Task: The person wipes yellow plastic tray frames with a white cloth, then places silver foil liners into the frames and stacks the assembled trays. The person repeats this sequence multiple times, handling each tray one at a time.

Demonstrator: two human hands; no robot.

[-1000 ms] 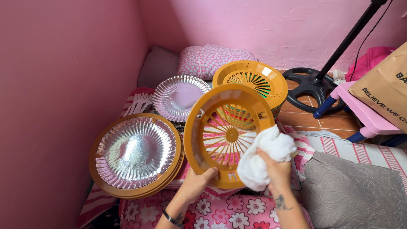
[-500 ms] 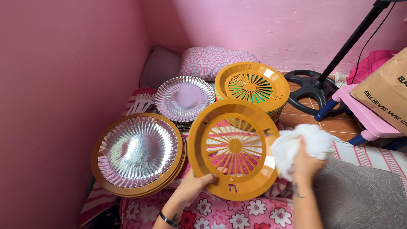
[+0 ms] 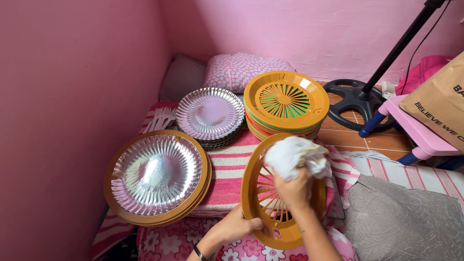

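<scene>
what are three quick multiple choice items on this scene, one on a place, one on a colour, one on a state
1. Where does the silver foil plate nearest the wall lie?
A. in an orange plate holder
B. on the tiled floor
C. on the grey cushion

2. What colour is the cloth in the right hand?
A. black
B. white
C. green

3. How is the slotted orange holder being held?
A. lying flat on the stack
B. tilted up on edge, gripped by the left hand
C. hanging on the wall

Answers: 1 A, the orange rim rings the foil plate. 2 B, the bunched cloth shows white. 3 B, the left hand grips its lower rim while the cloth presses on its face.
</scene>
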